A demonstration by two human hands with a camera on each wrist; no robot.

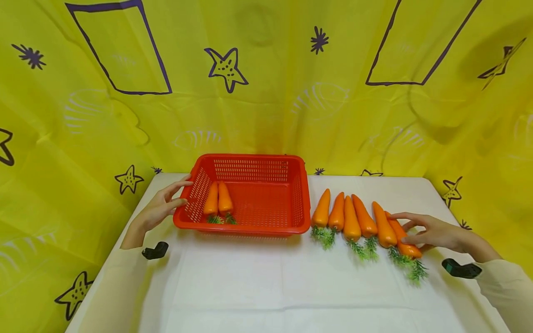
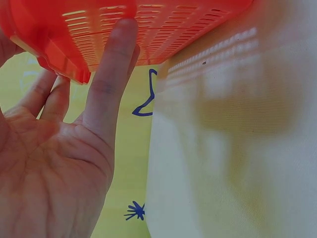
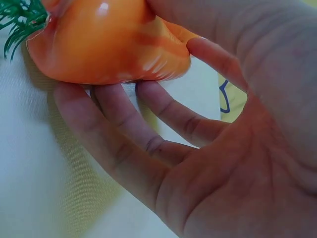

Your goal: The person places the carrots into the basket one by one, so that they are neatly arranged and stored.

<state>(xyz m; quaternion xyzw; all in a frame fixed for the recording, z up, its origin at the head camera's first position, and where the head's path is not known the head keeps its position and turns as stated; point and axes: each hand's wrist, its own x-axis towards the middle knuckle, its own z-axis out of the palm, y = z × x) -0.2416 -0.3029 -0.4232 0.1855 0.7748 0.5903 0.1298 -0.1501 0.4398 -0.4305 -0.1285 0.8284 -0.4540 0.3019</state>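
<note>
My right hand (image 1: 435,233) is at the rightmost glossy orange carrot (image 1: 410,249), fingers along one side and thumb over the other. In the right wrist view, three fingertips meet the lower edge of this carrot (image 3: 109,44), which has green fronds at its thick end. At the left end of a red plastic basket (image 1: 245,229), my left hand (image 1: 160,206) touches the rim with extended fingers. The left wrist view shows one straight finger (image 2: 106,84) against the basket's slotted outer wall (image 2: 168,25). Two carrots (image 1: 218,199) lie side by side inside the basket, at its left.
Several more carrots (image 1: 350,222) lie in a slanting row between the basket and my right hand, fronds toward me. A white cloth (image 1: 283,282) covers the table. Yellow patterned curtain (image 1: 270,115) hangs behind and at both sides.
</note>
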